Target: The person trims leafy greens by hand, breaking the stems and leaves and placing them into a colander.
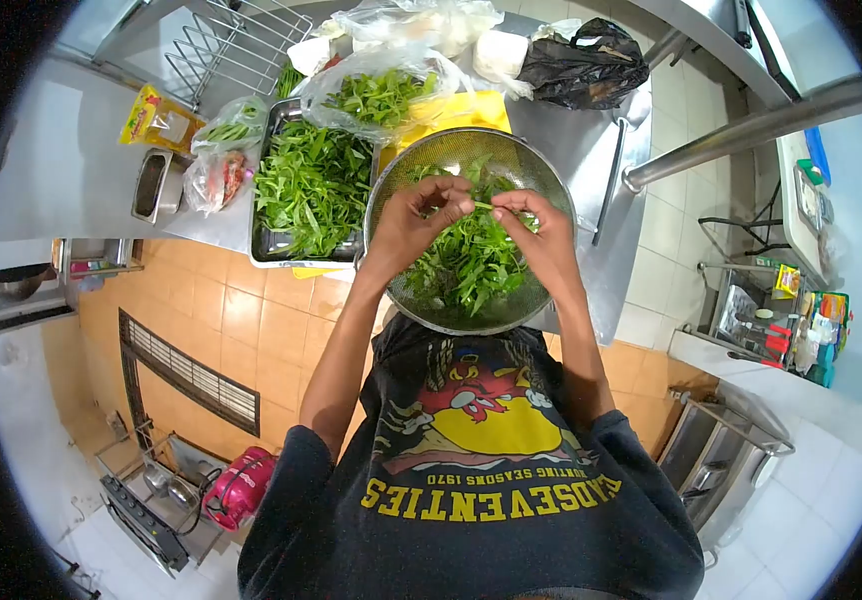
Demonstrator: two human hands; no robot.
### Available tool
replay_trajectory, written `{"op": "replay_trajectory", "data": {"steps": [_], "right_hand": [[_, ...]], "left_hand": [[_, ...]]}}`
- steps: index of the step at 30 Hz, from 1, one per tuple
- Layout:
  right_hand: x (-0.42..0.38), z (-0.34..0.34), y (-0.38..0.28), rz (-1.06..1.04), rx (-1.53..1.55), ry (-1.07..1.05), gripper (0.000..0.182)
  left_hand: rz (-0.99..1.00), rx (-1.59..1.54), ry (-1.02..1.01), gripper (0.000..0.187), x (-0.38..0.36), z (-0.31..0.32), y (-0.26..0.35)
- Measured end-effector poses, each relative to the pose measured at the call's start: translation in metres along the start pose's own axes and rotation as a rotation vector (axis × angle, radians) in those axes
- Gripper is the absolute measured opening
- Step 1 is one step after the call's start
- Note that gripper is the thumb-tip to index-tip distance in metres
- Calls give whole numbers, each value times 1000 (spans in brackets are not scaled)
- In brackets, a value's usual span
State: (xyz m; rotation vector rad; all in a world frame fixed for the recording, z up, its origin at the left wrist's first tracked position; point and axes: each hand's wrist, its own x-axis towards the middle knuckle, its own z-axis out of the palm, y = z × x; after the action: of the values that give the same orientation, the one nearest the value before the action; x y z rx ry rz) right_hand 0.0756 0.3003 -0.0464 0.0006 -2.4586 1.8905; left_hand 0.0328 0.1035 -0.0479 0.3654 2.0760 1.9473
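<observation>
A round metal strainer (391, 285) stands at the table's front edge, with leafy greens (471, 262) inside it. Over the strainer, my left hand (423, 215) and my right hand (534, 222) face each other, each pinching a thin green stem (483, 206) between thumb and fingers. The stem stretches across the small gap between my fingertips. Left of the strainer, a rectangular metal tray (261, 236) holds a heap of long green leaves (313, 185). A clear plastic bag of greens (383, 92) lies over the tray's back corner, partly on a yellow item (471, 112).
A black plastic bag (586, 65) and white bags (421, 25) lie at the back. A long-handled utensil (609, 180) rests on the right. At left are a wire rack (226, 50), a yellow packet (159, 120), a small metal container (159, 185) and a bag with red contents (219, 180).
</observation>
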Motion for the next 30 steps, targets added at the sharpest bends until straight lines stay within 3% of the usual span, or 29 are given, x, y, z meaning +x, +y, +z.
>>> {"op": "replay_trajectory", "data": {"steps": [14, 19, 23, 30], "right_hand": [[-7, -10, -3, -23, -94, 99, 17], [-5, -8, -9, -221, -248, 84, 15], [-3, 0, -3, -221, -247, 86, 12], [-2, 0, -4, -228, -224, 80, 10]], "left_hand": [[-55, -85, 212, 15, -9, -6, -1], [-90, -113, 210, 15, -11, -2, -4], [-67, -145, 186, 15, -12, -1, -8], [4, 74, 141, 17, -16, 1, -5]]}}
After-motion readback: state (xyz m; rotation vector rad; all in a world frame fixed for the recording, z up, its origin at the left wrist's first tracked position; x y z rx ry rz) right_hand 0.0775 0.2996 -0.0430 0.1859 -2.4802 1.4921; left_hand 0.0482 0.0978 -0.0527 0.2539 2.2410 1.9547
